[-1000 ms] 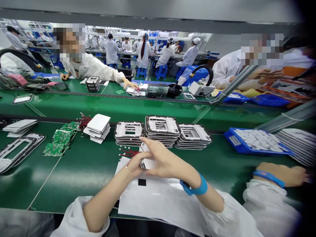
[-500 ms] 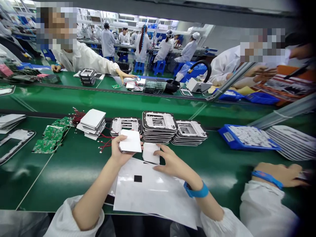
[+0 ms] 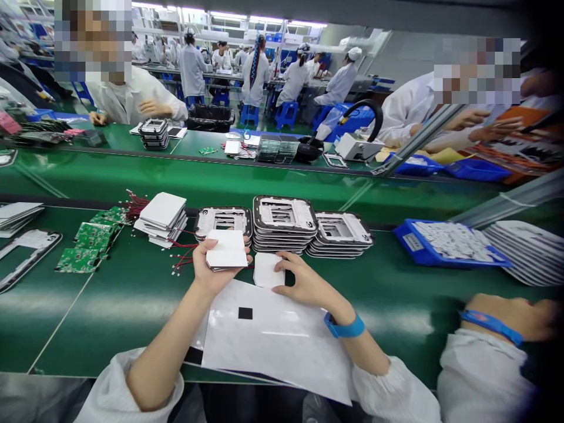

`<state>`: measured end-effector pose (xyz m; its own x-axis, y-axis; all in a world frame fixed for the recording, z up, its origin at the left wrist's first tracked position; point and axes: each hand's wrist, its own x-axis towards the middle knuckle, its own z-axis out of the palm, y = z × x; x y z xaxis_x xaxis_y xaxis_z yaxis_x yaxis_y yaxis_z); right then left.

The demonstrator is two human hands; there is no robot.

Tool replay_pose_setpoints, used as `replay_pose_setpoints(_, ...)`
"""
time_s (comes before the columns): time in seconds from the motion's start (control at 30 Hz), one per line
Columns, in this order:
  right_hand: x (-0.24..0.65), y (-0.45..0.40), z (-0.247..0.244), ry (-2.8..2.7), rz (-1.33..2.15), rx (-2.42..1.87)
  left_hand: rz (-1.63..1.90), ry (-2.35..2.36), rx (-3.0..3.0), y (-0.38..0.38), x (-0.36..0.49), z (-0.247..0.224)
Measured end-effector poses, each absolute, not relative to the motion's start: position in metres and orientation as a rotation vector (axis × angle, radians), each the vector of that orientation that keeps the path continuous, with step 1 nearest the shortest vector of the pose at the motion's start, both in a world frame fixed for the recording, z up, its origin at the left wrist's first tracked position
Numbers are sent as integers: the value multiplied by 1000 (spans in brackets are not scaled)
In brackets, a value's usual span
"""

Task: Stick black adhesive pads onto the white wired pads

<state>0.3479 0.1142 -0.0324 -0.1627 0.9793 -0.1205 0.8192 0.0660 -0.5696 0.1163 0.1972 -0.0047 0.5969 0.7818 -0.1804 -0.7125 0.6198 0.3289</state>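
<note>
My left hand is closed around a small stack of flat white rectangular pieces, thumb on top and fingers underneath, held above the green bench. Close by on the right, a second low pile of white pieces lies on the bench. My right hand is at that pile's right edge, thumb and forefinger apart and curved, fingertips touching it. Below both hands lies a glossy white sheet with a small black square on it.
Stacked black-and-white frames stand behind my hands. Further left are a white stack, red wires and green circuit boards. A blue tray of white parts sits right, near a neighbour's hand.
My left hand has shifted slightly left and down with its stack. My right hand stays at the low pile. Across the bench, a person has drawn back an outstretched arm.
</note>
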Motion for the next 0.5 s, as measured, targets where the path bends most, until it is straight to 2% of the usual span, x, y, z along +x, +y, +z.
replay_pose_setpoints(0.5,343,121,-39,-1948,836,-1671,891,356,238,197,118,-4)
